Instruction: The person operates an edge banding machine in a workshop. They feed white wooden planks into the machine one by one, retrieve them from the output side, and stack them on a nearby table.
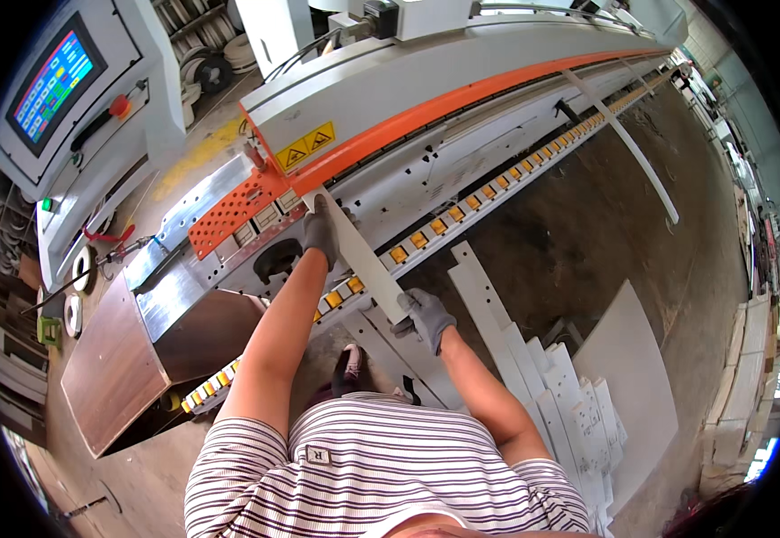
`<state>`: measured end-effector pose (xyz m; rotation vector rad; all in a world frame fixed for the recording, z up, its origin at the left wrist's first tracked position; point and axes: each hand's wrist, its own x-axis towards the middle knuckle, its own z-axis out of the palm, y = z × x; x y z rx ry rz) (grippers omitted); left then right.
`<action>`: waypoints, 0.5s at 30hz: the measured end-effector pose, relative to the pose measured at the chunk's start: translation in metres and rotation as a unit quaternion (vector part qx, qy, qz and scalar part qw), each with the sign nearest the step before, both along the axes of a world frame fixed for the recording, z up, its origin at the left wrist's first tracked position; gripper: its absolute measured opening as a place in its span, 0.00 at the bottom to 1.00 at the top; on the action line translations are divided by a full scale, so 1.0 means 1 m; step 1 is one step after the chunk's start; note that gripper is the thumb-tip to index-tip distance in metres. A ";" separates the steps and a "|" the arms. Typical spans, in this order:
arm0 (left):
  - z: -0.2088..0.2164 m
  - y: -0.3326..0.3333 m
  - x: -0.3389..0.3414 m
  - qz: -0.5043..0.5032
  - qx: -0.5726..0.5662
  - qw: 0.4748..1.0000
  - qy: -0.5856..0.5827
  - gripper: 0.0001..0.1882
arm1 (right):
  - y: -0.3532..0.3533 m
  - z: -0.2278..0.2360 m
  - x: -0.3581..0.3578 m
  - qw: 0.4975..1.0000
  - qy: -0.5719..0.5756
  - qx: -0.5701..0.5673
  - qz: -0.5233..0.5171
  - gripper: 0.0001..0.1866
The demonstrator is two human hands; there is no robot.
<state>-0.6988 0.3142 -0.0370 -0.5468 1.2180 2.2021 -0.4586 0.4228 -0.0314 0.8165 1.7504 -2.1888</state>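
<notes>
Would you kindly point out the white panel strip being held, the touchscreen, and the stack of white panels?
white panel strip point(360, 255), head view, middle of its face.
touchscreen point(53, 81), head view, centre of the display.
stack of white panels point(569, 403), head view, top panels.

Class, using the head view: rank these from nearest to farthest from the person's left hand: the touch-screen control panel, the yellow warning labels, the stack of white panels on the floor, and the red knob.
From the left hand:
1. Yellow warning labels, just above it on the machine.
2. Red knob, up to the left.
3. Stack of white panels, low right, and touch-screen control panel, far upper left: too close to call.
</notes>
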 end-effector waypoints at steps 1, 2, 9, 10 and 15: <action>-0.004 0.012 -0.004 -0.012 0.002 1.000 -0.015 0.22 | 0.004 0.000 0.003 1.000 -0.003 0.001 -0.026 0.19; -0.006 0.031 -0.002 -0.023 -0.030 0.999 -0.006 0.23 | 0.013 0.000 0.008 0.998 -0.013 -0.008 -0.058 0.19; -0.105 0.056 -0.112 -0.333 0.044 0.918 0.209 0.26 | 0.022 -0.009 -0.018 0.930 -0.094 0.318 -0.158 0.24; -0.043 0.068 -0.083 -0.338 -0.045 0.923 0.177 0.25 | 0.022 0.012 -0.007 0.952 -0.074 0.233 -0.186 0.23; 0.004 -0.012 -0.021 -0.233 -0.194 0.867 0.396 0.20 | 0.004 -0.068 0.105 0.817 -0.072 0.566 -0.084 0.24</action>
